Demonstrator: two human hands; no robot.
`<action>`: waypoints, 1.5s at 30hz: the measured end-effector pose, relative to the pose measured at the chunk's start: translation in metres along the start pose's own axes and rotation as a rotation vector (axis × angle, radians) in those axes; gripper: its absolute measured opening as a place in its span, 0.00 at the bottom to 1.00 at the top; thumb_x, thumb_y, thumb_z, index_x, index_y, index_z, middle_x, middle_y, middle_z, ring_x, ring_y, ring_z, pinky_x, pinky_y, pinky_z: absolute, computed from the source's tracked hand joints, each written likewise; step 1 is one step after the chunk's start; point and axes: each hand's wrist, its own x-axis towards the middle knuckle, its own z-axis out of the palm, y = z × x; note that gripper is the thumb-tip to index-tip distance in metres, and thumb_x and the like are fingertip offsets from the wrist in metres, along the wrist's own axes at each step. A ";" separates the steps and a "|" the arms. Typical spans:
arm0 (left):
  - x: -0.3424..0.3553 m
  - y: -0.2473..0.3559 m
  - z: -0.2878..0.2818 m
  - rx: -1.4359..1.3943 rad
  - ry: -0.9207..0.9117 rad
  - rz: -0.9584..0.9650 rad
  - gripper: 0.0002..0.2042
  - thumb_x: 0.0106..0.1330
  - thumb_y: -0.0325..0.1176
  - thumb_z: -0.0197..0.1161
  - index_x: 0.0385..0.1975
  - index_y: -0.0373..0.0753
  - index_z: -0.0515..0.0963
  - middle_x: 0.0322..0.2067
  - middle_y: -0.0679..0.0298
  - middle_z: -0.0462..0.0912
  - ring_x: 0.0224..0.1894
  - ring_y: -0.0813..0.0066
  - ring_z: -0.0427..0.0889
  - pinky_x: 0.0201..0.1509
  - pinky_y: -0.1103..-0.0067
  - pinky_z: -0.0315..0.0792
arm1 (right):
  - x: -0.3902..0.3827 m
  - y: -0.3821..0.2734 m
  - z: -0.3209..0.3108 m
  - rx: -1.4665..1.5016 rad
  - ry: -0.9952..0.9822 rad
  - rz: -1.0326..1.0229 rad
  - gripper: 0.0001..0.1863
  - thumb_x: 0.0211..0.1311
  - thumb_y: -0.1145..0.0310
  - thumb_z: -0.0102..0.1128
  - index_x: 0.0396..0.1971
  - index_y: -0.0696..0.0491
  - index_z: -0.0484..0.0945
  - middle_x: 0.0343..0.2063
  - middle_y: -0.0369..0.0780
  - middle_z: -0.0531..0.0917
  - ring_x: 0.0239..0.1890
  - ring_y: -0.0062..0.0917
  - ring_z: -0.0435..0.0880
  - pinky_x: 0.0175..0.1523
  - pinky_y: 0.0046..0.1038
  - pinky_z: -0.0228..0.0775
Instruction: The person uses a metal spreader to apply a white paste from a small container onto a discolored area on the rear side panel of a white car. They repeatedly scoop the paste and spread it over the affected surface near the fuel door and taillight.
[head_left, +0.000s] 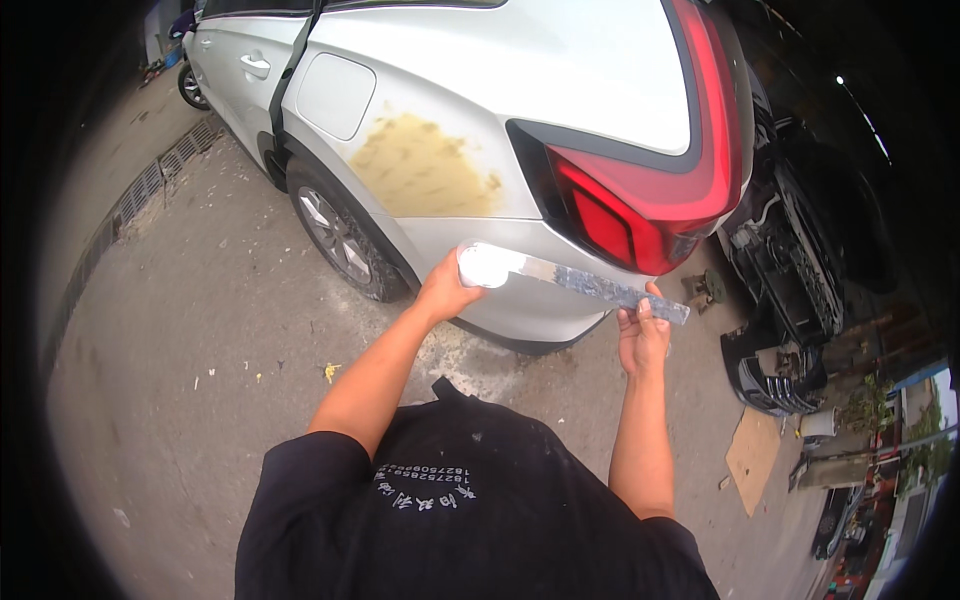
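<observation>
My left hand (pixel 446 288) is closed around the side of a white, round, roll-like piece (pixel 484 266). From it a long, flat, mottled grey strip (pixel 600 287) runs to the right, whiter near the round end. Whether the two are one piece I cannot tell. The fingers and thumb of my right hand (pixel 645 335) pinch the strip near its far right end. Both hands are in front of the rear corner of a white car (pixel 440 45), below a yellowish-tan patch (pixel 425 168) on its rear side panel and the red tail light (pixel 615 215).
The car's rear wheel (pixel 338 235) stands on the concrete floor (pixel 220 290). A drain grate (pixel 165 175) runs along the left. To the right are dark car parts (pixel 775 375), a cardboard sheet (pixel 752 460) and a white bucket (pixel 820 422).
</observation>
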 end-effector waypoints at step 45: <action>-0.061 -0.022 -0.026 0.054 0.110 0.058 0.38 0.46 0.32 0.68 0.61 0.38 0.62 0.56 0.51 0.70 0.60 0.52 0.67 0.65 0.66 0.63 | -0.038 -0.025 0.119 -0.573 -0.463 -0.159 0.22 0.59 0.70 0.65 0.52 0.60 0.72 0.40 0.47 0.82 0.39 0.26 0.81 0.48 0.28 0.74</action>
